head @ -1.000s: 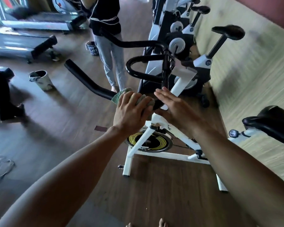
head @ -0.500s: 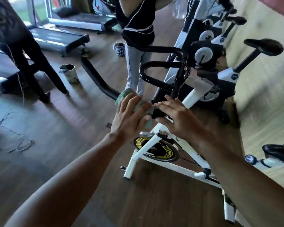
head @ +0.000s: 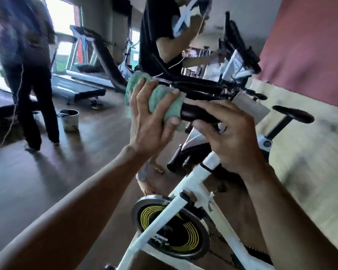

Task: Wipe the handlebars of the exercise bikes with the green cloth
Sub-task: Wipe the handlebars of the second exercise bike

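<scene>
From the head camera we see our left hand [head: 150, 121] gripping the green cloth [head: 160, 98], soft and bunched, round the black handlebar [head: 198, 114] at centre. Our right hand [head: 230, 133] curls round the stiff bar beside it. At nine o'clock stands a bucket [head: 70, 120], contents hidden.

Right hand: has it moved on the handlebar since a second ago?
Yes. The right hand lay open atop the bar beside the left hand; now its fingers curl under the black handlebar, next to the green cloth.
</scene>
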